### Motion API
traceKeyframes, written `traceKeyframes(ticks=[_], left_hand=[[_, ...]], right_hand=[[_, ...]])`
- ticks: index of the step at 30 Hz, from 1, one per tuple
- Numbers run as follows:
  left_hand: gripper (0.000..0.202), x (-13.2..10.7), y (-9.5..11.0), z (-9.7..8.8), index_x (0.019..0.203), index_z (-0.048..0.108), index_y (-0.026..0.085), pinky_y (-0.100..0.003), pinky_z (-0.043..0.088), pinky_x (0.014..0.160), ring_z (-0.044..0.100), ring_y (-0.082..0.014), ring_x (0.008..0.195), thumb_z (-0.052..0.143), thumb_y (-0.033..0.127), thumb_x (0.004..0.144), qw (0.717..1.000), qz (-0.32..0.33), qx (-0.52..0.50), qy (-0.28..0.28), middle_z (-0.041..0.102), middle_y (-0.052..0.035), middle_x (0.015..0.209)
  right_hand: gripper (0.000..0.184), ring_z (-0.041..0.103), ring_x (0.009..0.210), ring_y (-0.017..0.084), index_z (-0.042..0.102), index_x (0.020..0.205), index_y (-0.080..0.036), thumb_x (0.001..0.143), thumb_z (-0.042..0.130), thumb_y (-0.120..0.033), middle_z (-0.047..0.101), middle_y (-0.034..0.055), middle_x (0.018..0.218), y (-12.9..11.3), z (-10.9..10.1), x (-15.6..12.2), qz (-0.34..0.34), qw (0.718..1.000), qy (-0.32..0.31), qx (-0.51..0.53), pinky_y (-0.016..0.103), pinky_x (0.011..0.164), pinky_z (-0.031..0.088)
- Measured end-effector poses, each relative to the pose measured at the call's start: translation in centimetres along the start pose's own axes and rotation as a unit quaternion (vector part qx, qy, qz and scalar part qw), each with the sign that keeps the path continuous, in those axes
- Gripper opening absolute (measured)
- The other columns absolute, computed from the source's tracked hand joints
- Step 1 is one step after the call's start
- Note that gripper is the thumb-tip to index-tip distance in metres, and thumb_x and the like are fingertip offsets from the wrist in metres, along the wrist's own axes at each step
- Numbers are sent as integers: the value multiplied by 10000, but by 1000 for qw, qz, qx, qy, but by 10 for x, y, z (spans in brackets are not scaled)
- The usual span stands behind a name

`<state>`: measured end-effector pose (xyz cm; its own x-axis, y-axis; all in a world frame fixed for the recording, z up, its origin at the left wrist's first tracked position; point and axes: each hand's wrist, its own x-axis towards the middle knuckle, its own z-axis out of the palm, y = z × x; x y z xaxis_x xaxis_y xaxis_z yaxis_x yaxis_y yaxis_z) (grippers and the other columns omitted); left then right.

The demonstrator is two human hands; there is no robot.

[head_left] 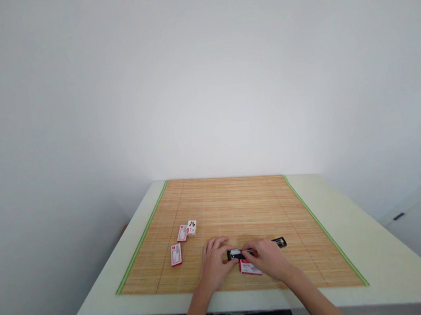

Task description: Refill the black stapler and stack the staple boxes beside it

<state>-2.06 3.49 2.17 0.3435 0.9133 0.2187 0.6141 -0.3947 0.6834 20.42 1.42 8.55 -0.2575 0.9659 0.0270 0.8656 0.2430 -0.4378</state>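
A black stapler (pixel 278 243) lies on the bamboo mat (pixel 233 211) near the table's front edge. My left hand (pixel 214 263) rests with its fingers on the stapler's left end. My right hand (pixel 268 259) lies over the stapler's middle, fingers curled and pinching at its top. A small red-and-white staple box (pixel 250 268) lies just under my right hand, partly covered by it. What the right fingers pinch is too small to make out.
Three more small red-and-white boxes lie to the left on the mat: one (pixel 175 254) flat, another (pixel 182 232) beside a third box (pixel 192 227). The mat has green side edges. The white table (pixel 361 241) meets white walls behind and on the left.
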Motion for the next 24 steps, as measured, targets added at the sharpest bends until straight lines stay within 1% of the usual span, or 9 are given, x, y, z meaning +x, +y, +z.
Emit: traceKeyframes(ticks=[5,6,8,10,12,14,17,21,24], left_hand=[[312,0,0,0,1084,764,370,-478,320,1115,466,-293,1301,813,400,778,1000,-4,-1,3,629,-5,1357],[312,0,0,0,1083,765,370,-477,321,1114,466,-293,1300,814,398,776,1000,-5,-2,2,629,-5,1358],[313,0,1,-1,1083,767,366,-481,322,1113,464,-297,1299,814,397,775,1000,-8,-4,0,628,-10,1360],[315,0,2,-2,1089,769,359,-492,318,1116,462,-304,1300,811,400,779,1000,-9,-4,-2,629,-19,1361],[315,-1,3,-3,1093,768,358,-496,319,1116,462,-304,1300,810,399,783,1000,-7,-4,-1,631,-18,1356],[322,-1,4,-4,1102,763,366,-494,327,1112,463,-301,1298,810,398,785,1000,-3,-5,-1,631,-14,1354],[331,-2,5,-5,1112,758,368,-496,329,1113,461,-303,1300,810,400,787,1000,-3,-2,-5,628,-17,1352],[334,-3,6,-5,1126,748,370,-490,323,1120,451,-303,1309,803,414,800,1000,1,9,-9,619,-16,1357],[384,-4,6,-5,1184,722,379,-475,328,1123,456,-296,1301,798,419,809,1000,13,13,-8,618,-14,1353]], right_hand=[[515,609,634,202,752,1115,-260,922,487,-657,642,19,657,72,-41,-20,175,974,144,30,296,606,374],[559,598,623,201,747,1128,-241,900,500,-687,626,17,641,86,-47,-26,194,969,144,57,296,593,379],[635,582,611,192,713,1200,-215,869,524,-724,630,12,653,104,-50,-37,196,962,97,162,290,570,394],[678,557,593,176,687,1219,-196,851,543,-747,631,8,677,106,-45,-44,172,943,48,280,282,542,393],[661,527,579,156,682,1167,-185,845,562,-750,621,4,698,96,-36,-42,142,924,38,353,275,525,381],[611,524,602,152,681,1100,-184,841,594,-730,614,4,721,77,-29,-34,114,924,63,360,275,544,389],[511,553,661,166,667,1099,-200,853,643,-647,604,-9,728,42,-20,-13,73,950,88,290,285,610,414],[321,565,655,169,673,1019,-243,816,746,-480,601,-35,689,-3,1,11,35,990,37,131,283,629,375],[241,625,843,202,678,980,-254,776,782,-327,686,4,877,-23,18,21,3,996,27,81,288,741,414]])
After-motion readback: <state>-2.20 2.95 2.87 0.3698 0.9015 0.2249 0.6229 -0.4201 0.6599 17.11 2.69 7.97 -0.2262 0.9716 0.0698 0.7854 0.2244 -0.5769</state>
